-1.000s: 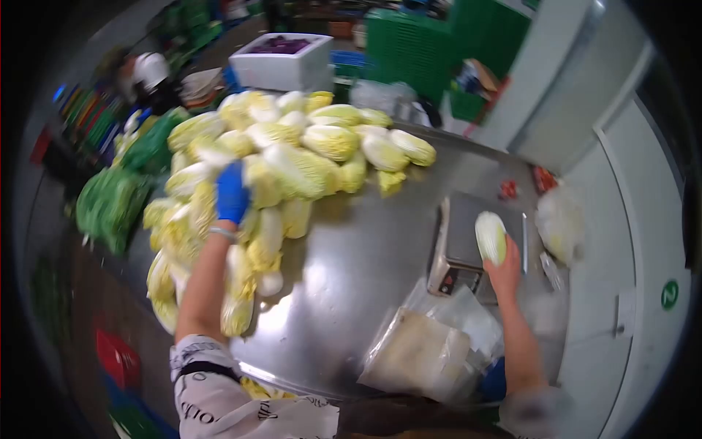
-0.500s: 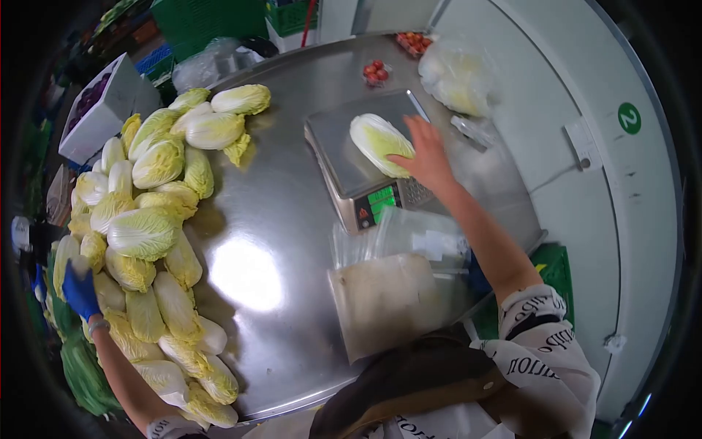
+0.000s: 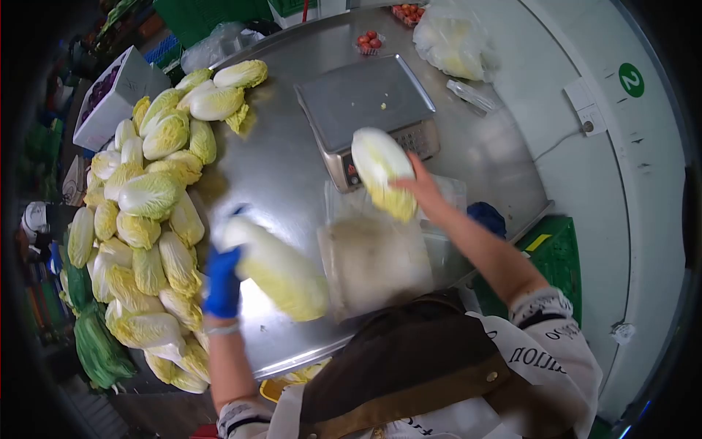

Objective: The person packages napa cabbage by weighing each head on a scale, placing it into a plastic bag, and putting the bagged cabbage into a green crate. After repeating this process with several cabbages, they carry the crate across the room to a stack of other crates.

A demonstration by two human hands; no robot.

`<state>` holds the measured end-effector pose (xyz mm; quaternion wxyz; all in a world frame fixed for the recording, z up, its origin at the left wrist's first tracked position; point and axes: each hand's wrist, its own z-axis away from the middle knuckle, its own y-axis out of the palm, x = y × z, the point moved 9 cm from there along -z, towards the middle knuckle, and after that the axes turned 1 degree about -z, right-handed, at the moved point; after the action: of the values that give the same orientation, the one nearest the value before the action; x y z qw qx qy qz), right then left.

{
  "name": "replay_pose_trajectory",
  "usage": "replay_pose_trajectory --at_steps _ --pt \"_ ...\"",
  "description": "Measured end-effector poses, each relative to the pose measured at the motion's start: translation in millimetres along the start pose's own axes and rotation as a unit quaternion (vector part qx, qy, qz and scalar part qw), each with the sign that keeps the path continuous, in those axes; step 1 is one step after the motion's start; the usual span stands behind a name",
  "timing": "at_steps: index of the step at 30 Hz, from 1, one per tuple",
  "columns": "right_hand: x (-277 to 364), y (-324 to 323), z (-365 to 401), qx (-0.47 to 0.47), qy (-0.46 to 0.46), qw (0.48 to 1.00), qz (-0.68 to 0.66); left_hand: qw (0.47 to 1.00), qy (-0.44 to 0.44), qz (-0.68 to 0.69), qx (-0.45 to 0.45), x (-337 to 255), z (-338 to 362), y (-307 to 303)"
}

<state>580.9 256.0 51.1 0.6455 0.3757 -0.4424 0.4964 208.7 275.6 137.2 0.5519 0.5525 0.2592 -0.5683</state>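
Two cabbages in play at mid-frame! The smaller cabbage [image 3: 376, 157] shows pale end up, yellow leaf tips down, in front of the weighing scale [image 3: 355, 95] and hiding part of its front panel. The bare right hand [image 3: 418, 188] has it from the lower right, thumb across the near face, fingers curled round the far side, opened just to the cabbage's width.

Left of centre, the big cabbage [image 3: 281, 274] slants down to the right, a blur (and so is the glove). The blue-gloved left hand [image 3: 223, 282] grips its white upper-left end, spread wide; exactly where each finger sits, I cannot tell.

Just below the smaller cabbage, a stack of plastic bags [image 3: 376, 263] lies on the steel table [image 3: 256, 164]. Up on the scale's plate, a few small leaf scraps. Above that, at the top of the frame, a small pack of tomatoes [image 3: 370, 44], with a knotted-looking clear bag [image 3: 453, 47] to its right. Down the left side runs the heaped cabbage pile [image 3: 150, 194], a white box [image 3: 121, 102] of purple produce behind it at upper left. Lower right, a green crate [image 3: 559, 267] beside the table.
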Motion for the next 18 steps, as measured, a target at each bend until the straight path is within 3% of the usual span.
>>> replay_pose_trajectory --at_steps 1,2,3,5,6,7,9,11,12,13,14,15,16,17,18 --pt "-23 0 34 0.005 0.005 1.000 -0.017 0.995 -0.100 -0.028 0.007 44 -5 29" --pt "-53 -3 64 0.001 -0.015 1.000 0.025 0.994 -0.100 -0.038 0.018 73 -12 60" --pt "-79 -7 90 -0.003 -0.035 0.997 0.068 0.986 -0.157 -0.049 -0.002 122 -15 70" --pt "-107 2 130 -0.018 -0.020 0.998 0.050 0.984 -0.167 -0.049 0.023 193 -20 98" --pt "-126 1 134 -0.025 -0.019 0.992 0.119 0.989 -0.147 -0.019 0.021 235 -23 103" --pt "-153 -2 136 -0.033 -0.017 0.982 0.188 0.984 -0.138 -0.104 -0.043 269 -21 93" --pt "-171 -8 145 -0.032 -0.012 0.961 0.273 0.925 -0.030 -0.366 -0.097 277 -8 95" --pt "-173 -9 145 -0.014 -0.005 0.952 0.305 0.920 0.006 -0.373 -0.118 279 11 97" --pt "-162 -14 148 -0.004 0.046 0.942 0.334 0.926 0.025 -0.361 -0.109 272 21 94" --pt "-150 -21 152 -0.018 0.006 0.932 0.363 0.931 0.047 -0.348 -0.101 262 28 89" --pt "-136 -33 153 -0.033 -0.039 0.918 0.393 0.907 0.135 -0.381 -0.118 228 41 87" --pt "-125 -44 155 -0.050 -0.083 0.902 0.422 0.876 0.187 -0.406 -0.180 197 57 78" --pt "-121 -63 158 -0.098 -0.117 0.890 0.429 0.901 0.124 -0.337 -0.243 207 65 44" --pt "-135 -79 154 -0.115 -0.061 0.915 0.381 0.914 0.057 -0.262 -0.303 223 74 10" --pt "-153 -92 149 -0.129 -0.002 0.935 0.331 0.959 -0.094 -0.116 -0.242 257 69 -3"
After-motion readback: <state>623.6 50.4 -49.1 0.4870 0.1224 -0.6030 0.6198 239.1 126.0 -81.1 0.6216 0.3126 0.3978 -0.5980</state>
